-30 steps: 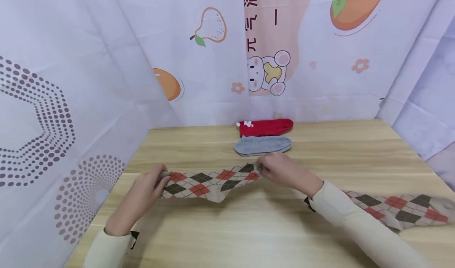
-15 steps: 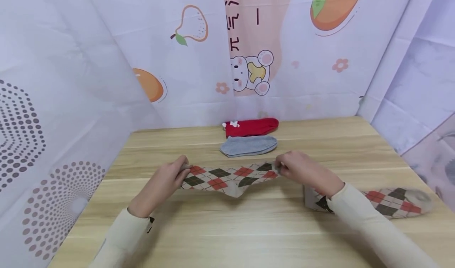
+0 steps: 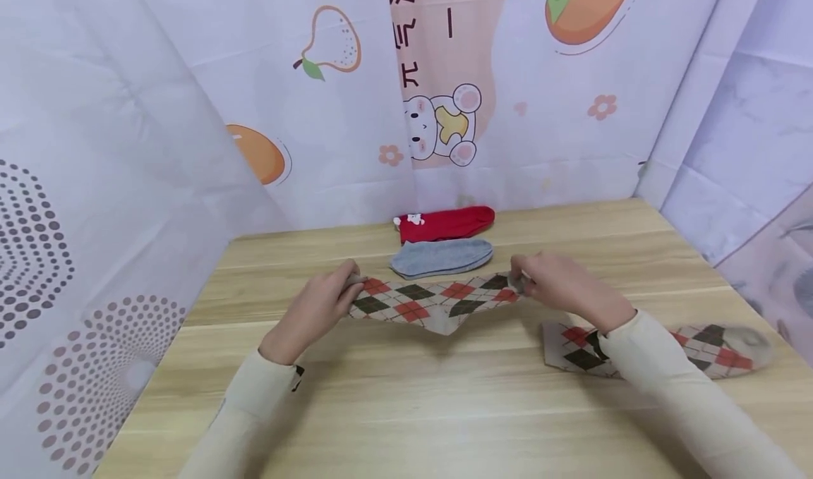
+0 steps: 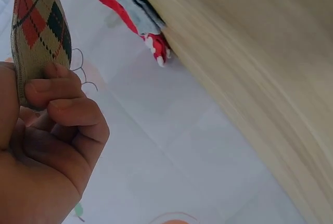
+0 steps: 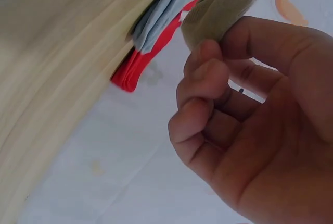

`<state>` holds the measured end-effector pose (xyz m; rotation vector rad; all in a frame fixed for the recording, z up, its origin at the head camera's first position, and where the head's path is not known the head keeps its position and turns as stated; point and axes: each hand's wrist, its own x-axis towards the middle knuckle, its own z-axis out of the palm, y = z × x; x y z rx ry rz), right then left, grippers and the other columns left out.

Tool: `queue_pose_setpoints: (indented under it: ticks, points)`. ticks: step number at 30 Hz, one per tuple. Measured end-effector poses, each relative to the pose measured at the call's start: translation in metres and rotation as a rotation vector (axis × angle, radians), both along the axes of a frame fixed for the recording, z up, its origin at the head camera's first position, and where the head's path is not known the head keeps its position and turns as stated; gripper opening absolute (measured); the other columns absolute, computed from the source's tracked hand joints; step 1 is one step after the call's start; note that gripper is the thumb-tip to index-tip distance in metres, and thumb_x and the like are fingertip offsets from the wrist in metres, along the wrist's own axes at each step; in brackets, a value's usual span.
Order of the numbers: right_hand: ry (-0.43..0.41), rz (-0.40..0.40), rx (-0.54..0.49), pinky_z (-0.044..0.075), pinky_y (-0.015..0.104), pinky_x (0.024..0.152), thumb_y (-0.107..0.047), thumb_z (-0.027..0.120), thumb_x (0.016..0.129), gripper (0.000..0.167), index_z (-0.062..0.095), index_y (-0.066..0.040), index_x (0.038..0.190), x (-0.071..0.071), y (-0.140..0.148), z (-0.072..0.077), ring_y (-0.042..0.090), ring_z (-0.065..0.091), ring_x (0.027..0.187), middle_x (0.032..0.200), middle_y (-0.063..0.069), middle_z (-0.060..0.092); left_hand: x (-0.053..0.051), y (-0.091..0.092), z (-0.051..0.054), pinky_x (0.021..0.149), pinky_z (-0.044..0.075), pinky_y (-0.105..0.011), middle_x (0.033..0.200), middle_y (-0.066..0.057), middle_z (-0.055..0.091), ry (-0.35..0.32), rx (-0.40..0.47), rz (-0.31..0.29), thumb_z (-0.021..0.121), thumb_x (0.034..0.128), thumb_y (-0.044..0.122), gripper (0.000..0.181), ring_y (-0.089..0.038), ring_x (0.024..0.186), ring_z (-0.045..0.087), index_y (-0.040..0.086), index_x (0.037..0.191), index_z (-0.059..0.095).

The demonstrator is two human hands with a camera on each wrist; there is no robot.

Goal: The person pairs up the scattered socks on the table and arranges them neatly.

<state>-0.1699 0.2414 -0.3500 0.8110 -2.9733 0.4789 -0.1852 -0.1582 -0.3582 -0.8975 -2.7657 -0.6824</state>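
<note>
An argyle sock (image 3: pixel 438 302) in beige, red and dark green is stretched between my two hands above the table, its heel sagging at the middle. My left hand (image 3: pixel 317 310) pinches the cuff end, which shows in the left wrist view between thumb and fingers (image 4: pixel 65 86). At the other end my right hand (image 3: pixel 568 285) pinches the plain beige toe (image 5: pixel 216 18). A second argyle sock (image 3: pixel 571 348) of the same pattern lies flat on the table at the right, partly covered by my right forearm.
Blue-grey socks (image 3: pixel 441 257) lie flat beyond the held sock. Behind them is a red sock (image 3: pixel 457 221) with a white figure at one end, close to the printed curtain (image 3: pixel 343 147). The wooden table (image 3: pixel 406 408) ends at this curtain and at side curtains.
The view has turned rightward. Both hands, with the sock still held between them, have shifted right and away over the table, towards the blue-grey socks. The second argyle sock lies in place.
</note>
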Motion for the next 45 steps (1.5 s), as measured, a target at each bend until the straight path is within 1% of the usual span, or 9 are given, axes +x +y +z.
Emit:
queue_pose_setpoints:
  ticks: [5,9,16,24,28,35,39,42,45]
  points:
    - [0.029,-0.035,0.006,0.053,0.037,0.066,0.010,0.064,0.080,0.019,0.066,-0.004,0.093,-0.006,0.011,0.002,0.015,0.061,0.071,0.082,0.003,0.069,-0.017,0.012,-0.003,0.050,0.044,-0.026,0.070,0.004,0.052,0.022,0.022,-0.036,0.058,0.1012,0.013,0.005,-0.008,0.053,0.046,0.010,0.102,0.054]
    - [0.038,-0.070,0.020,0.050,0.037,0.064,0.008,0.066,0.081,0.018,0.067,-0.005,0.094,-0.013,0.018,-0.003,0.016,0.058,0.069,0.083,0.006,0.069,-0.030,0.017,-0.009,0.053,0.043,-0.026,0.069,0.004,0.051,0.032,0.021,-0.047,0.059,0.1009,0.012,0.006,-0.008,0.054,0.045,0.009,0.102,0.054]
    - [0.040,-0.074,0.008,0.052,0.039,0.066,0.007,0.067,0.080,0.018,0.067,-0.004,0.094,-0.020,0.026,-0.009,0.017,0.061,0.071,0.084,0.009,0.070,-0.043,0.026,-0.019,0.055,0.041,-0.027,0.068,0.003,0.048,0.047,-0.003,-0.070,0.060,0.0997,0.011,0.009,-0.009,0.055,0.042,0.009,0.098,0.052]
    - [0.011,-0.070,0.030,0.056,0.041,0.070,0.005,0.068,0.084,0.017,0.067,-0.006,0.096,-0.022,0.029,-0.013,0.020,0.067,0.075,0.087,0.007,0.072,-0.044,0.034,-0.026,0.057,0.045,-0.026,0.071,0.004,0.056,0.124,-0.042,-0.117,0.062,0.0976,0.006,0.011,-0.010,0.058,0.048,0.007,0.096,0.051]
    - [0.003,-0.074,0.051,0.056,0.042,0.072,0.002,0.071,0.086,0.014,0.069,-0.007,0.097,-0.023,0.026,-0.016,0.022,0.068,0.079,0.088,0.006,0.073,-0.042,0.035,-0.033,0.058,0.046,-0.027,0.070,0.004,0.053,0.126,-0.055,-0.123,0.063,0.0966,0.005,0.013,-0.011,0.059,0.048,0.006,0.097,0.051]
    - [-0.013,-0.084,0.080,0.057,0.040,0.070,0.003,0.075,0.082,0.018,0.070,-0.010,0.093,-0.025,0.025,-0.022,0.021,0.067,0.076,0.086,0.005,0.072,-0.040,0.034,-0.045,0.064,0.049,-0.028,0.074,0.001,0.053,0.032,-0.094,-0.162,0.065,0.0928,-0.002,0.015,-0.013,0.065,0.049,0.005,0.097,0.052]
    - [-0.016,-0.084,0.115,0.056,0.038,0.066,0.008,0.073,0.080,0.023,0.069,-0.012,0.090,-0.027,0.026,-0.027,0.018,0.065,0.073,0.083,0.003,0.071,-0.039,0.035,-0.049,0.066,0.047,-0.030,0.075,0.001,0.050,0.003,-0.138,-0.172,0.063,0.0927,-0.002,0.015,-0.014,0.068,0.048,0.006,0.095,0.051]
    - [-0.018,-0.092,0.124,0.055,0.038,0.064,0.009,0.070,0.080,0.024,0.069,-0.013,0.089,-0.027,0.026,-0.029,0.017,0.063,0.071,0.081,0.002,0.069,-0.038,0.035,-0.049,0.064,0.046,-0.030,0.073,0.001,0.049,-0.021,-0.171,-0.150,0.064,0.0931,-0.001,0.013,-0.015,0.067,0.047,0.005,0.096,0.052]
    - [-0.035,-0.103,0.113,0.054,0.039,0.064,0.007,0.071,0.081,0.022,0.069,-0.013,0.088,-0.025,0.026,-0.026,0.017,0.061,0.071,0.081,0.002,0.068,-0.036,0.035,-0.044,0.063,0.046,-0.032,0.072,0.001,0.051,-0.058,-0.227,-0.096,0.064,0.0951,0.005,0.014,-0.015,0.065,0.048,0.003,0.105,0.054]
